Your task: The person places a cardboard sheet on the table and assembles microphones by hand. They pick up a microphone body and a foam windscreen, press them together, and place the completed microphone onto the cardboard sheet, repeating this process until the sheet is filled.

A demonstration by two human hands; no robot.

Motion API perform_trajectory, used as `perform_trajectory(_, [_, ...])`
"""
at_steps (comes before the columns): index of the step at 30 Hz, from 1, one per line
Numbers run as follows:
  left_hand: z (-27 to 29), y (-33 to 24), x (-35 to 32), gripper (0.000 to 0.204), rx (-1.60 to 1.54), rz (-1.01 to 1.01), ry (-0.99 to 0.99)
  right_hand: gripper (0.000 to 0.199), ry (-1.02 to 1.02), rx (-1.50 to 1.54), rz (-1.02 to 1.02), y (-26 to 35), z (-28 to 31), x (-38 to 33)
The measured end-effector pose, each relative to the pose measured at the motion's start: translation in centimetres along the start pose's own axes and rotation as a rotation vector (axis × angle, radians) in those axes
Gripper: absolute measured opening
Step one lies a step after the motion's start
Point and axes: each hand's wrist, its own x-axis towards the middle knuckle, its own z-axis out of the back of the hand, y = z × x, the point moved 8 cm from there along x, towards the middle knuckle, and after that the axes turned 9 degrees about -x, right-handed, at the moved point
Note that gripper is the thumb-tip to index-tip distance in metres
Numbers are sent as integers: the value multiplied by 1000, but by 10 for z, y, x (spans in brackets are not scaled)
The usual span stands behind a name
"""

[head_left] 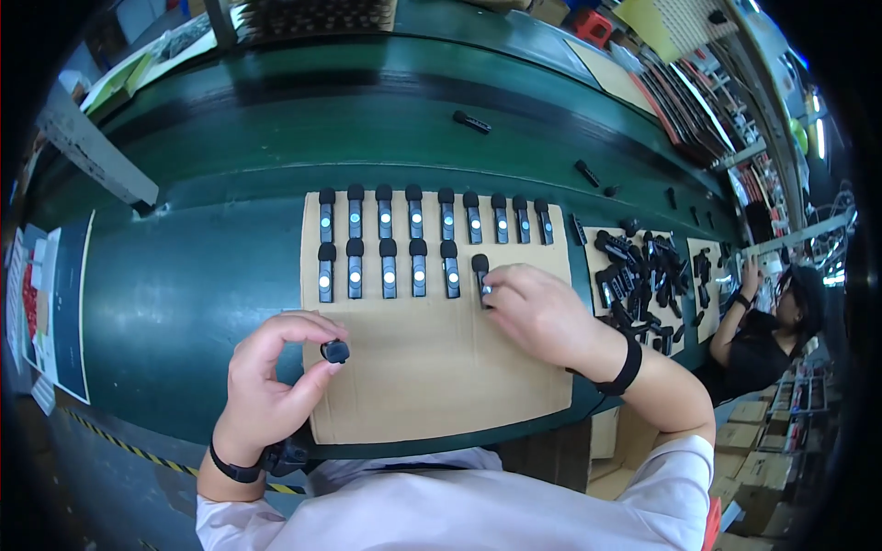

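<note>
Head view: on a cardboard sheet [423,376], the right hand [551,317] has its curled fingertips touching the right side of a slim black microphone [480,279], sixth in the nearer row, just left of that hand and well apart from the left hand [271,376]; whether they grip it firmly, I cannot tell. Its long axis runs near to far, the rounded far end leaning slightly left. Over the sheet's left edge, the left hand pinches a small black piece [336,351] between thumb and fingertips.

Left grip [271,381] pinched, nearer; right grip [544,317] curled, farther forward
</note>
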Motion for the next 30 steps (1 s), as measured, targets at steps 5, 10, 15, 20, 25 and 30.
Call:
perform_trajectory(5, [2,3,3,27,33,-2,-9,25,83,-31,6,2,-15,2])
perform_trajectory(10, [-6,-4,8,27,93,-50,65,28,64,-75,-21,-7,-16,6])
perform_trajectory(15, [-25,-11,16,28,148,-103,211,31,83,23,-35,15,6,13])
perform_trajectory(20, [-56,-21,15,27,107,-102,382,35,28,631,-43,60,19,20])
perform_trajectory(25, [-56,-24,16,25,156,-82,347,33,22,635,-70,46,25,13])
perform_trajectory(30, [-21,-17,10,22,246,-74,197,28,-28,362,-235,-17,24,-8])
